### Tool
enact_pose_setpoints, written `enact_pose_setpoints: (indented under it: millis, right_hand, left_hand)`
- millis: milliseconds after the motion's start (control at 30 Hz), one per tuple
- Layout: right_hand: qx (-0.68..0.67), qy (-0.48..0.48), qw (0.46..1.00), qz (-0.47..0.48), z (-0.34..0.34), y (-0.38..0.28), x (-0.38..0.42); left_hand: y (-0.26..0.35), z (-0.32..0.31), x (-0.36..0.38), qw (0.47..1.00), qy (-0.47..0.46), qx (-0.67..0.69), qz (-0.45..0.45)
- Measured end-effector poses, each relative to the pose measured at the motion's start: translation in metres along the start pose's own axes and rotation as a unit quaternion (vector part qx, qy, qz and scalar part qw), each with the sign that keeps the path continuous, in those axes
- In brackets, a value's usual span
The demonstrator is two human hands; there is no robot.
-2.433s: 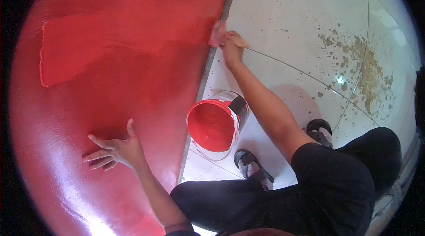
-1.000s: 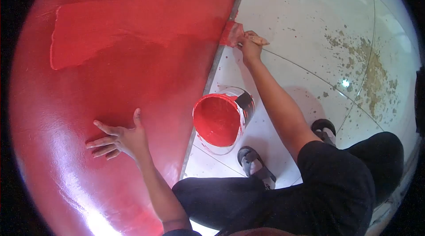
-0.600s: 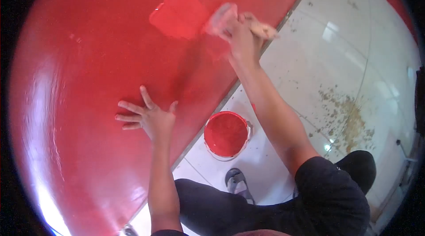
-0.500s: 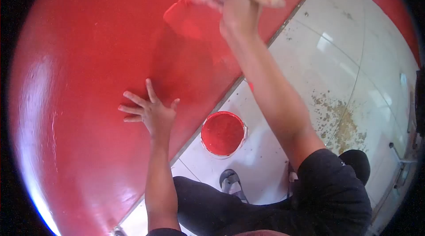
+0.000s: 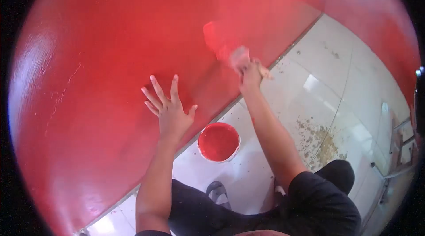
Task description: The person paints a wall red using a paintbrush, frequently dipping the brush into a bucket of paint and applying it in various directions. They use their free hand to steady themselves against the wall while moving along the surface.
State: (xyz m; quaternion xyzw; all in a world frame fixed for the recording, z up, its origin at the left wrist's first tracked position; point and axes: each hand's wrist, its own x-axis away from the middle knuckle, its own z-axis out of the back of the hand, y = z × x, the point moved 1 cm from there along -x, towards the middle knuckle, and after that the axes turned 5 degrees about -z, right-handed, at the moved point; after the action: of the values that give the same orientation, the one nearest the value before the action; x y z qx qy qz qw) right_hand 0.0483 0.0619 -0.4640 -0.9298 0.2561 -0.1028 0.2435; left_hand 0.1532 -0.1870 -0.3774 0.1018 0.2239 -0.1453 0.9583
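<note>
My right hand is wrapped around the handle of a paintbrush. The brush's bristle end, slightly blurred, lies close to the red wall, just below a brighter, wet-looking red patch. On the left, my left hand has its fingers spread against the same red surface and holds nothing. Between my forearms, a round bucket of red paint stands on the floor near the foot of the wall, its rim smeared with red.
Pale floor tiles meet the wall along a dark diagonal edge. Brownish stains mark the tiles to the right. A metal frame stands at the far right. My sandalled foot is just behind the bucket.
My right hand has brought the paintbrush down the wall, closer to the floor edge and bucket. My left hand remains spread on the wall. The camera view has shifted somewhat.
</note>
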Motion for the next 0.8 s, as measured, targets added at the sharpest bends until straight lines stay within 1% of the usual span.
enact_pose_setpoints:
  millis: [67,100,167,200,233,267,300,367,400,467,500,533,567,600,633,667,700,733,800]
  right_hand:
    - [0.043,0.071,0.996,0.028,0.028,0.013,-0.004]
    - [0.051,0.054,0.996,0.039,0.017,0.007,0.003]
    - [0.071,0.147,0.987,-0.005,-0.019,-0.001,0.028]
    - [0.08,0.137,0.987,0.0,-0.049,-0.019,0.044]
    - [0.093,0.026,0.995,-0.001,-0.088,-0.04,0.066]
    - [0.113,-0.132,0.985,0.017,-0.107,-0.046,0.044]
    - [0.12,-0.287,0.95,0.033,-0.125,-0.051,0.022]
    - [0.021,-0.396,0.909,0.127,-0.216,-0.1,0.065]
    - [-0.017,-0.328,0.931,0.157,-0.238,-0.109,0.043]
    - [0.011,-0.296,0.935,0.197,-0.286,-0.14,0.074]
    - [0.008,-0.294,0.936,0.193,-0.279,-0.131,0.065]
    - [-0.02,-0.301,0.937,0.179,-0.262,-0.117,0.048]
    - [-0.033,-0.279,0.944,0.17,-0.238,-0.096,0.042]
    - [-0.047,-0.258,0.952,0.161,-0.216,-0.076,0.036]
    - [-0.047,-0.209,0.965,0.154,-0.183,-0.043,0.049]
    - [-0.046,-0.135,0.984,0.109,-0.149,-0.016,0.051]
    - [-0.054,-0.104,0.991,0.061,-0.115,0.001,0.06]
    - [-0.038,-0.031,0.998,0.029,-0.088,0.013,0.067]
    - [0.045,0.072,0.996,-0.008,-0.01,0.048,0.045]
  left_hand:
    - [0.004,0.004,-0.001,1.0,-0.007,0.013,-0.002]
    - [0.006,0.005,-0.002,1.0,0.009,0.026,0.003]
    - [0.009,0.006,-0.004,0.999,-0.009,0.028,0.025]
    - [0.01,0.007,-0.003,0.999,0.0,0.037,0.032]
    - [0.01,0.008,-0.003,0.998,0.0,0.049,0.039]
    - [0.011,0.009,-0.004,0.997,-0.002,0.06,0.045]
    - [0.011,0.008,-0.005,0.997,-0.002,0.064,0.047]
    - [0.011,0.003,-0.006,0.994,0.048,0.077,0.063]
    - [0.011,0.0,-0.006,0.994,0.043,0.075,0.063]
    - [0.008,-0.005,-0.008,0.993,0.092,0.039,0.068]
    - [0.005,-0.006,-0.009,0.993,0.09,0.034,0.07]
    - [0.0,-0.005,-0.008,0.991,0.109,0.021,0.07]
    - [-0.003,-0.004,-0.007,0.989,0.128,0.007,0.068]
    - [-0.005,0.0,-0.006,0.99,0.124,0.002,0.065]
    - [-0.008,0.006,-0.005,0.989,0.114,0.002,0.091]
    - [-0.011,0.009,-0.004,0.987,0.105,0.002,0.118]
    - [-0.014,0.009,-0.003,0.989,0.092,-0.01,0.117]
    - [-0.015,0.012,-0.003,0.989,0.092,-0.015,0.118]
    - [-0.012,0.016,-0.002,0.991,0.079,-0.016,0.108]
